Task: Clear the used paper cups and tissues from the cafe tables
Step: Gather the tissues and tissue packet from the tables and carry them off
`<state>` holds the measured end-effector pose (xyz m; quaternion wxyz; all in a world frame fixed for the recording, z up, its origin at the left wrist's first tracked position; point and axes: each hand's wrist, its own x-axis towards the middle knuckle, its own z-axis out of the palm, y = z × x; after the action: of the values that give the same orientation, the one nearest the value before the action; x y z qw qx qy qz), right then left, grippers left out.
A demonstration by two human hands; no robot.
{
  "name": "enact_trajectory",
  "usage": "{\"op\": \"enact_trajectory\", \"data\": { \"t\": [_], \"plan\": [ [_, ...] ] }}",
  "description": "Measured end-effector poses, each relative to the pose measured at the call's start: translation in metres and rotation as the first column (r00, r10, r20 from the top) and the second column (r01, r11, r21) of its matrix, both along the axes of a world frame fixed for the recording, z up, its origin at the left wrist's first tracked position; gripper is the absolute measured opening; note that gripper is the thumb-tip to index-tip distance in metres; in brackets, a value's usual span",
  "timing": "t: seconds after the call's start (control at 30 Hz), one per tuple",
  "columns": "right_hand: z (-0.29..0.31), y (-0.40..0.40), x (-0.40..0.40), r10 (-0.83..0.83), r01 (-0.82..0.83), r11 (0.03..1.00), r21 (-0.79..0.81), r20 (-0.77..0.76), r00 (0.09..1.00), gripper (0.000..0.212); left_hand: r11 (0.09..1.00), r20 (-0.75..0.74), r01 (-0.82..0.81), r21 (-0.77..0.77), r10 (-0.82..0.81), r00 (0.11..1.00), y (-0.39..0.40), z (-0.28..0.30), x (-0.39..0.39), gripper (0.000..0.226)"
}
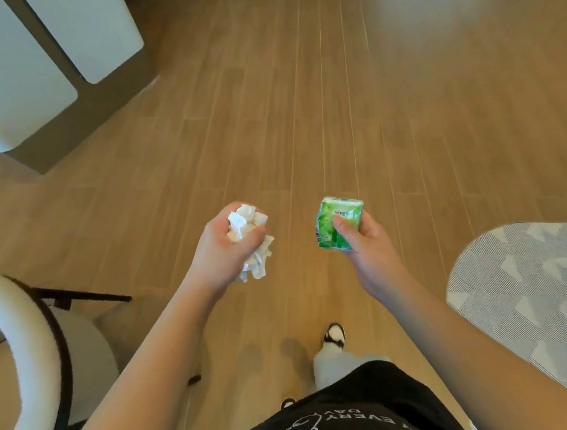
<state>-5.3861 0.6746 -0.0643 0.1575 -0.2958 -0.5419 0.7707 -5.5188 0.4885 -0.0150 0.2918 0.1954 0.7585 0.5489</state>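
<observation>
Both hands are full: the left hand (224,245) clutches crumpled white tissues (252,244), the right hand (361,238) pinches a green plastic tissue packet (337,223). Collected, seemingly awaiting a bin; no cups visible.

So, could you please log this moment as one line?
left hand: grips crumpled tissues | right hand: holds green packet | walking over wooden floor

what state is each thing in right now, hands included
tissues: crumpled into a wad, held in the left hand
green packet: creased, pinched by the right hand
left hand: fingers curled round the tissues
right hand: thumb on the packet front
chair: standing on the floor, nobody in it
</observation>
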Motion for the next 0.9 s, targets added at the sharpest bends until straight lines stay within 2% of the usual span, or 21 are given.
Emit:
{"op": "enact_trajectory", "data": {
  "t": [0.2, 0.47, 0.77, 0.9],
  "plan": [
    [-0.008, 0.096, -0.098, 0.016, -0.016, 1.0, 0.0, -0.015, 1.0, 0.02, 0.998, -0.029, -0.021, -0.056, 0.02, 0.999, 0.095, -0.009, -0.095, 0.008],
    [0.022, 0.23, -0.232, 0.096, -0.096, 0.995, 0.018, -0.053, 0.994, 0.02, 0.996, 0.021, -0.066, -0.051, 0.068, 0.998, 0.226, 0.007, -0.215, 0.009],
    [0.014, 0.326, -0.379, 0.109, -0.108, 0.994, 0.028, -0.06, 0.992, 0.021, 0.997, 0.058, -0.079, 0.011, 0.078, 0.995, 0.321, -0.013, -0.364, 0.008],
    [0.005, 0.36, -0.461, 0.112, -0.11, 0.993, 0.038, -0.043, 0.993, 0.02, 0.995, 0.051, -0.093, 0.025, 0.092, 0.994, 0.354, -0.024, -0.449, 0.016]
  ]
}}
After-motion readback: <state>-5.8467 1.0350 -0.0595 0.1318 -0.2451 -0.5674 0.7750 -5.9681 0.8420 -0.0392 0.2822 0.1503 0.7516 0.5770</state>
